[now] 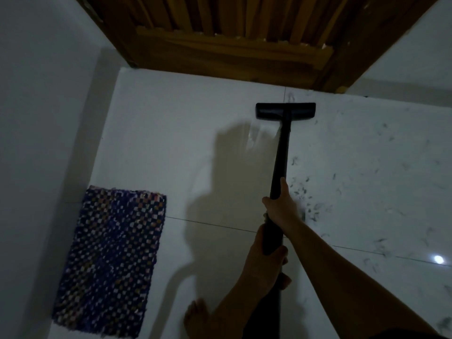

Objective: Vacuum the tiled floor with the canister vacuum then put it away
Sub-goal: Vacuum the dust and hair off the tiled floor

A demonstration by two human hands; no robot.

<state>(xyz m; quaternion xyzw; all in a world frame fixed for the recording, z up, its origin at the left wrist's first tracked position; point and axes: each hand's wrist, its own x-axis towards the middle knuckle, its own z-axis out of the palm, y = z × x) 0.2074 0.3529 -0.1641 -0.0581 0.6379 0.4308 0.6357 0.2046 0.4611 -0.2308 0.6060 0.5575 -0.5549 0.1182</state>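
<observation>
Gripping the black wand: right hand clenched high, left hand clenched lower. Floor head flat on the tiled floor near the wooden door, beside scattered debris. Likely stiff, light; best held mid-shaft.

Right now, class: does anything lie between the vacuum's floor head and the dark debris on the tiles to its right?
Nothing visible does. The floor head sits by the wooden door; bare tile separates it from the debris. The woven mat lies far left.

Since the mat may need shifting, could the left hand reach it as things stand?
Probably not yet: the left hand is wrapped around the wand, and the mat lies well off to its left across bare tile.
</observation>
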